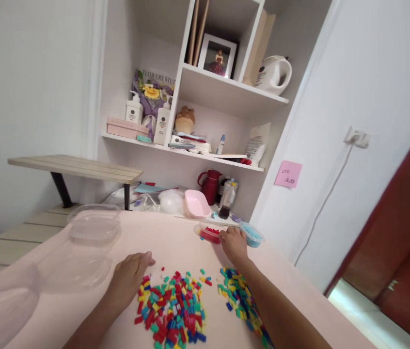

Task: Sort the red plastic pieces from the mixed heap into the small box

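My left hand (129, 277) lies on the pink tabletop with its fingers stretched out and nothing visible in it. Just right of it spreads a large loose pile of small colourful plastic bricks (174, 310). At the far side of the table, my right hand (234, 245) is closed at the right edge of a small clear tub (210, 235) of red bricks; its fingertips are partly hidden. A second clear tub (252, 235), filled with light blue pieces, stands right beside that hand. Under my right forearm lies another pile of mixed bricks (237, 291), partly covered by the arm.
Clear plastic containers (77, 271) stand along the table's left side. Behind the table are a pink basin (197, 203), a red jug (210, 186) and a bottle of dark liquid (228, 201). White shelves (223, 157) rise above. A wooden ledge (77, 167) is at left.
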Tool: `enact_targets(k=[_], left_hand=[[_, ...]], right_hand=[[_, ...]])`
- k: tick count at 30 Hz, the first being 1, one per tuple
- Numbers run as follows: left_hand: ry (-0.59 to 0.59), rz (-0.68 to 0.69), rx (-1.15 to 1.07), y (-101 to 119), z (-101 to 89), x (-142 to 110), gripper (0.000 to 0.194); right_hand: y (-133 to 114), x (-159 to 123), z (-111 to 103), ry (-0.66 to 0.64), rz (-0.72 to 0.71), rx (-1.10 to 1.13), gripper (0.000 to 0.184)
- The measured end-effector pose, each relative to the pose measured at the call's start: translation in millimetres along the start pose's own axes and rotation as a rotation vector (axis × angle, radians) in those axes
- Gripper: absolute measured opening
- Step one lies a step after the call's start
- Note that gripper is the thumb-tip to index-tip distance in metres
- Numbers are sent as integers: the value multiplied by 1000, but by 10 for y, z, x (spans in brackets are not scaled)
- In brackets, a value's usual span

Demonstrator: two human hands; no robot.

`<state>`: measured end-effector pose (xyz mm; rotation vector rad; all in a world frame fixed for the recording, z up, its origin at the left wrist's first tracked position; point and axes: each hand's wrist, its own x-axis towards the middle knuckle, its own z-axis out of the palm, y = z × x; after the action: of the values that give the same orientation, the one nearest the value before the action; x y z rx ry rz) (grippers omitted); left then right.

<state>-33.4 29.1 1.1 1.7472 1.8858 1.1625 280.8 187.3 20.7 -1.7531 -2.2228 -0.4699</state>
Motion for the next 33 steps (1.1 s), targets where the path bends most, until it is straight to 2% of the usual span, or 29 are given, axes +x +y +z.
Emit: enact_targets(k=[5, 10, 13, 18, 23, 27, 33], left_hand=[[-4, -45, -13, 10, 10, 19, 56], [-11, -45, -35, 20, -10, 6, 56], [-9, -67, -56, 26, -34, 4, 57], [3, -109, -72, 34, -61, 12, 60], [3, -45, 16, 49, -39, 21, 54], [-1, -52, 26, 34, -6, 64, 43], [26, -184, -113, -66, 26, 172, 42]], right_hand=[[-44, 179, 45, -25, -8, 84, 27], [-32, 161, 33, -59, -95, 176, 25], [98, 55, 2, -86, -194, 247, 23], [478, -227, -65, -121, -415, 467, 22], [683, -470, -80, -82, -329, 518, 22], [549, -501, -56, -48, -290, 556, 25], [47, -370, -61, -78, -282, 579, 27]])
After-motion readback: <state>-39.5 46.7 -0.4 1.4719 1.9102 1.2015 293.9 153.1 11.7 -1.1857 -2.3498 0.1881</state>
